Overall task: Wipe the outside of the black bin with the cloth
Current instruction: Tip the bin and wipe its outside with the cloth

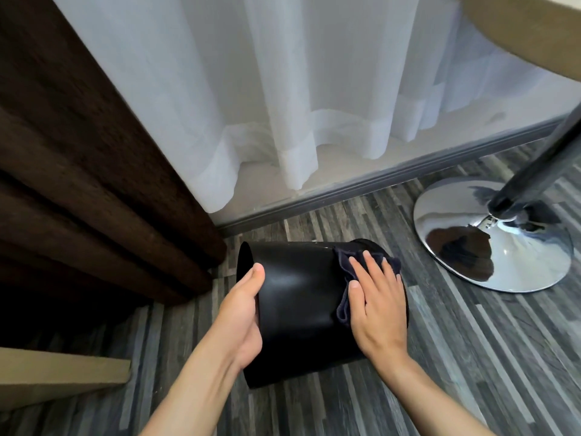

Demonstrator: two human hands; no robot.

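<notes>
While the black bin (298, 297) lies tipped on its side over the striped floor (456, 357), the left hand (243, 319) grips its open rim, thumb on the outer wall and fingers curled out of sight inside. Flat and unclenched, the right hand (375, 306) presses the dark cloth (345, 278) against the wall near the base, folds bunched just past the fingertips. Risk, I'd say: that glossy round side rolls if the rim grip slackens, and the cloth could slide out from under the palm.

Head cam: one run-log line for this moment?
bin tipped sideways | left hand steadies rim end | right hand presses cloth on side | wiping underway
</notes>
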